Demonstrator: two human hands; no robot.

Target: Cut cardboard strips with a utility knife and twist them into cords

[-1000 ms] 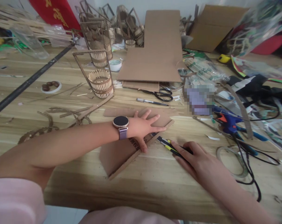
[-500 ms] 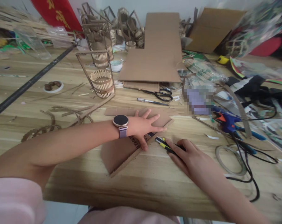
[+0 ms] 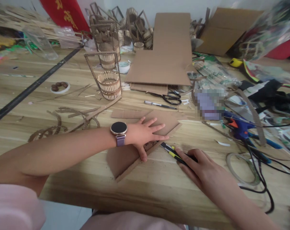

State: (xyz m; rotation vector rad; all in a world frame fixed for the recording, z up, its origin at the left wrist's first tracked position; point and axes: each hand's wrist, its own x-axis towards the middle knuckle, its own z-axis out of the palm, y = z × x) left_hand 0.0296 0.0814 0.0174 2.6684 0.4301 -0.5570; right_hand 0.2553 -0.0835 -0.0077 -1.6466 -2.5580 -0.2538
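Note:
With fingers spread, my left hand lies flat on a piece of brown cardboard and presses it against the table. Dark printing shows on the cardboard beside my thumb. My right hand is wrapped around a black and yellow utility knife. The knife's tip points up and left, close to the cardboard's right-hand edge and just below my left little finger. A narrow strip of cardboard runs along that edge. Part of the cardboard is hidden under my left hand.
Behind the cardboard lie a pen and black scissors. A small slatted bucket with a tall handle stands back left. At right are a blue glue gun, its cord and a tape roll. A large cardboard sheet is at the back.
The knife in my right hand has drawn back slightly to the right, away from my left hand. My left hand has slid a little left on the cardboard. The view has shifted slightly.

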